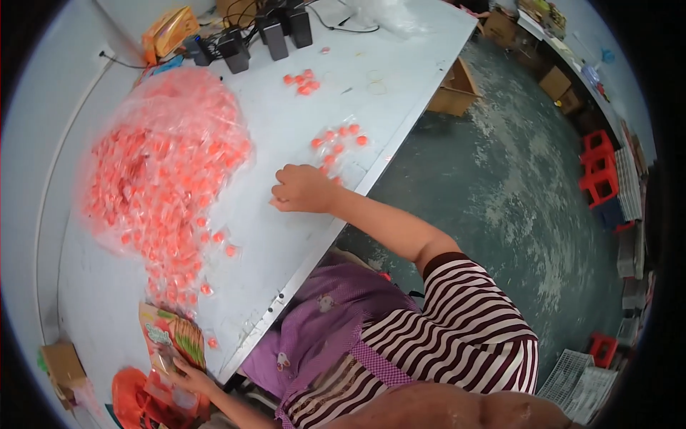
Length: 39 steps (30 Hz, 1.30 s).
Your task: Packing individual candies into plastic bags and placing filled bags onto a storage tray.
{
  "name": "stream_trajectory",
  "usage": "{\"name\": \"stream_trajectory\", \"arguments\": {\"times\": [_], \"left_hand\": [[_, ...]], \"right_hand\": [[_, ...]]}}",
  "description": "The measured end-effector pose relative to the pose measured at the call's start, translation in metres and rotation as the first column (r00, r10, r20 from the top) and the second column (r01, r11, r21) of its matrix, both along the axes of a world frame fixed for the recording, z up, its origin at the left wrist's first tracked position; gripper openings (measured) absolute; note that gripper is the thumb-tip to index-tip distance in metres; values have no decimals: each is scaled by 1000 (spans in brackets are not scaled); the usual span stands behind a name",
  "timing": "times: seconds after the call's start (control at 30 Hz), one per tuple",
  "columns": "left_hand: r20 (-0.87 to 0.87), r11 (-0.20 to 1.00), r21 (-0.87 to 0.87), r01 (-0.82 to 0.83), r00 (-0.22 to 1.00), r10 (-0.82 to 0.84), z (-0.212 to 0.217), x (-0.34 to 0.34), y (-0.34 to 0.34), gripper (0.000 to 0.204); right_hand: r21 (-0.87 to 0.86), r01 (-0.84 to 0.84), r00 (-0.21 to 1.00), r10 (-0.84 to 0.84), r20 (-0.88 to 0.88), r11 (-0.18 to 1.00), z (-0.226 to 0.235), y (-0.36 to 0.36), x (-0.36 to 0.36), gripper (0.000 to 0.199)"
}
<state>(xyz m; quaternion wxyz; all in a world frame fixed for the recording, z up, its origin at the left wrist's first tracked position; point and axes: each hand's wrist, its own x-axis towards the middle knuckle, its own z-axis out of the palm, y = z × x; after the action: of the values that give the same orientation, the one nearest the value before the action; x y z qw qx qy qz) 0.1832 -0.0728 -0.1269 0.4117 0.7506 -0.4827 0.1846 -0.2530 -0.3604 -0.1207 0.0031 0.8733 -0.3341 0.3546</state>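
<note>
My right hand (304, 189) rests on the white table (286, 236) with its fingers curled under; whether anything is in it is hidden. Just beyond it lies a small cluster of orange-red wrapped candies (336, 139). A big heap of the same candies in clear wrappers (161, 168) spreads over the table's left half. At the table's near corner, my left hand (189, 377) grips a printed orange and green pouch (171, 339) by its lower end.
Another few candies (304, 82) lie farther back. Black chargers with cables (261, 36) and an orange packet (170, 30) sit at the far end. A red plastic bag (132, 400) and small cardboard box (63, 365) are beside the pouch. Cardboard boxes (454, 93) and red stools (600, 171) stand on the concrete floor.
</note>
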Motion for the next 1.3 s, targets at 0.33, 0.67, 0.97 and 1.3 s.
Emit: {"name": "stream_trajectory", "arguments": {"times": [0.33, 0.67, 0.97, 1.3], "left_hand": [[-5, 998, 35, -49, 999, 49, 19, -24, -6, 32], [-120, 994, 45, 102, 988, -96, 37, -15, -5, 31], [-450, 962, 50, 267, 866, -217, 69, -1, 26, 25], [92, 990, 116, 80, 992, -90, 161, -88, 13, 81]], "right_hand": [[0, -19, 996, 19, 83, 1000, -10, -4, 0, 22], [-61, -15, 996, 20, 83, 998, -9, -5, 8, 20], [-44, 45, 999, -44, 32, 998, -9, -2, -1, 19], [-68, 28, 996, -21, 91, 997, -11, -3, 1, 20]]}}
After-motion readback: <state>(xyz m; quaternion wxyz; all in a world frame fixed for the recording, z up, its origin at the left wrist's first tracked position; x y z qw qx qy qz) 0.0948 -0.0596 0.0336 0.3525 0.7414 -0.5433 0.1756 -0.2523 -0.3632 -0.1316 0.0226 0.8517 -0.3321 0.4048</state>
